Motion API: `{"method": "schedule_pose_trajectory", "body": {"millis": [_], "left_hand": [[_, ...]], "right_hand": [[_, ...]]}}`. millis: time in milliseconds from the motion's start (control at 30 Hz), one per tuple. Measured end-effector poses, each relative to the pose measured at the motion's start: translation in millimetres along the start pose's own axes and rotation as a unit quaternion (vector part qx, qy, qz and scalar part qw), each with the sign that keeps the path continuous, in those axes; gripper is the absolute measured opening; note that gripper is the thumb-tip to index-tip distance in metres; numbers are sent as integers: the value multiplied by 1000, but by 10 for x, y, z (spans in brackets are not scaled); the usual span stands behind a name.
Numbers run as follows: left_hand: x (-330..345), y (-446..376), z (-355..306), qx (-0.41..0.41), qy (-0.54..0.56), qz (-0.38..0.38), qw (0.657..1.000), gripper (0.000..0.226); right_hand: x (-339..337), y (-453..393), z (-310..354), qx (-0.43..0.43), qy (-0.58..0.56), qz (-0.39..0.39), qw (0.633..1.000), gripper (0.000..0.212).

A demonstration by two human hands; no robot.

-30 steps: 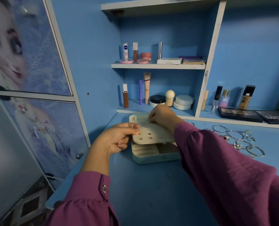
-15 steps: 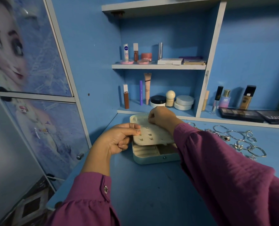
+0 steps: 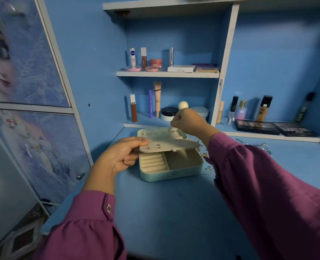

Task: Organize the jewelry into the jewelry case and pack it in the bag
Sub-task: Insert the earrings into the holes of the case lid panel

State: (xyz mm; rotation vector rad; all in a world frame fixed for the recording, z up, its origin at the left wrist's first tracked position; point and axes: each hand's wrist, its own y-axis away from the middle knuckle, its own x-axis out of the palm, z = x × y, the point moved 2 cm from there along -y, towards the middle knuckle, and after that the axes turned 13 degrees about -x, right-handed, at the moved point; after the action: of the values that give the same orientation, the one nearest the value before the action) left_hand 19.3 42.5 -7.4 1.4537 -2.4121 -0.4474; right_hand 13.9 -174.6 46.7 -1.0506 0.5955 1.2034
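1. I am part-way through the sorting step: the jewelry case (image 3: 171,166) sits open on the blue desk (image 3: 174,212), its ring rolls and side compartment bare, so most of the task is not yet done, and no bag is in view.
2. My left hand (image 3: 120,156) pinches the left edge of the pale earring panel (image 3: 166,145), thumb on top and fingers curled beneath, holding it roughly level above the case. A few small earrings (image 3: 156,145) already sit in the panel near my thumb.
3. My right hand (image 3: 190,121) is raised above the far side of the panel, fingers bunched downward as if pinching something small; whether a piece is really between the fingertips I cannot tell.
4. The next move, as I judge it, calls for bringing the right fingertips down to a free hole in the panel while the left keeps it steady; a tilt could shake the seated earrings loose.
5. The loose jewelry (image 3: 264,147), rings and hoops, lies on the desk to the right of the case, partly hidden by my right sleeve (image 3: 267,184), which may brush it.
6. Makeup bottles (image 3: 242,110) and palettes (image 3: 275,128) stand on the back ledge, well apart from the work.
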Motion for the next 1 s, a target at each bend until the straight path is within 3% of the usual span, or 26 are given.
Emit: {"method": "schedule_pose_trajectory", "body": {"millis": [233,333,433,567,733,1000], "left_hand": [[-26,-54,6,15,3,5,1000,17],[-41,-73,3,6,-2,5,1000,15],[-14,-43,-4,2,5,6,1000,15],[-5,-17,0,-7,46,-3,999,26],[-23,-33,-4,-23,78,14,997,36],[-8,-33,-4,8,25,4,1000,33]], "right_hand": [[-503,467,-307,27,-44,-29,998,24],[-601,761,-436,27,-44,-4,999,26],[-555,984,-568,33,-39,58,997,15],[-419,1157,-656,35,-27,128,991,10],[-424,1215,-675,24,20,154,988,4],[-476,1267,-641,23,12,176,984,8]]}}
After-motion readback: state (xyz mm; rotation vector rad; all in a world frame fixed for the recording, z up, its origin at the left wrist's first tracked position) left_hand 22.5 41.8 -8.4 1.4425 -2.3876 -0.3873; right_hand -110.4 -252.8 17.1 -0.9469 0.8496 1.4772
